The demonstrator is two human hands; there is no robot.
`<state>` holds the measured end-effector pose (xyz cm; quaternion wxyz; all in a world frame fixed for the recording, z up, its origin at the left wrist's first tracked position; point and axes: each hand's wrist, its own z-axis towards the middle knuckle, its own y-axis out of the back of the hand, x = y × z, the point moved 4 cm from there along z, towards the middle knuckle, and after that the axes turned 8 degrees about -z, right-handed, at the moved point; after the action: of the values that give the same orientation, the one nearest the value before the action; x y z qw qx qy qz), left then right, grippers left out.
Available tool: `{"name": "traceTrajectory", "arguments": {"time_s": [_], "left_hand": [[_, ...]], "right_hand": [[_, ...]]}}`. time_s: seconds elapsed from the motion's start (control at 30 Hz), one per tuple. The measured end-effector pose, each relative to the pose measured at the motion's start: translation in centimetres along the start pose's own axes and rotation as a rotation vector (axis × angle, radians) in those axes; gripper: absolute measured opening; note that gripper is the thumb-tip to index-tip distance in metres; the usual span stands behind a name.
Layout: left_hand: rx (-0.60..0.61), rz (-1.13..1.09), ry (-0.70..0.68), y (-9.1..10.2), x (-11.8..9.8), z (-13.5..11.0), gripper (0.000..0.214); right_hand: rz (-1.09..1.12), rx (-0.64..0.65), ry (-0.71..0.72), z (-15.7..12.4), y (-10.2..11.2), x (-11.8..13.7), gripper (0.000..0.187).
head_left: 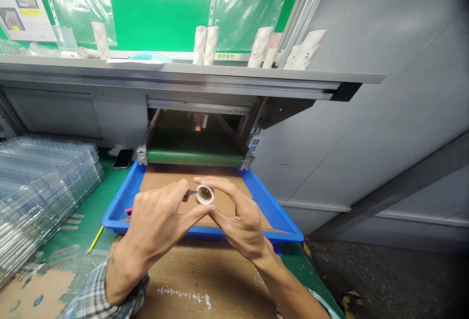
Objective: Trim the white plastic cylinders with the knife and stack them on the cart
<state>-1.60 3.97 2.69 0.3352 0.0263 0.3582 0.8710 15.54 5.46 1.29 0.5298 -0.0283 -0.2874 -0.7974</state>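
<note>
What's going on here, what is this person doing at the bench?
A person is working with both bare hands above a blue tray lined with cardboard. Their right hand holds a short white tube, while their left hand pinches a small tool with its tip at the tube's rim. Behind the tray is a green conveyor belt. More white tubes stand on the shelf above, and a stack of clear plastic trays sits to the left.

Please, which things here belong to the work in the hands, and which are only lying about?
In the work: left hand with slim dark tool; right hand with short white tube.
Lying about: black phone; stack of clear plastic trays; yellow stick.
</note>
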Motion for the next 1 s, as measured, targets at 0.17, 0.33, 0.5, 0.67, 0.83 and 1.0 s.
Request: {"name": "traceTrajectory", "arguments": {"time_s": [0.17, 0.33, 0.5, 0.67, 0.83, 1.0], "left_hand": [[0.021, 0.036, -0.013, -0.2, 0.0, -0.2, 0.057], [0.027, 0.05, -0.037, -0.1, -0.2, -0.2, 0.055], [0.033, 0.059, -0.037, 0.0, -0.2, -0.1, 0.057], [0.046, 0.022, -0.054, 0.0, -0.4, 0.0, 0.056], [0.065, -0.16, -0.066, 0.0, 0.2, 0.1, 0.05], [-0.014, -0.269, 0.013, 0.2, 1.4, 0.2, 0.037]], "right_hand": [[-0.019, -0.016, -0.008, 0.0, 0.0, 0.0, 0.031], [0.009, -0.033, -0.002, -0.1, 0.0, -0.2, 0.031], [-0.018, -0.045, -0.005, -0.1, 0.0, -0.2, 0.032], [-0.018, -0.06, 0.008, -0.3, 0.1, -0.1, 0.034], [0.086, -0.046, -0.123, -0.4, -0.6, -0.6, 0.035], [0.511, -0.134, -0.374, -0.1, -1.0, -2.0, 0.036]]}}
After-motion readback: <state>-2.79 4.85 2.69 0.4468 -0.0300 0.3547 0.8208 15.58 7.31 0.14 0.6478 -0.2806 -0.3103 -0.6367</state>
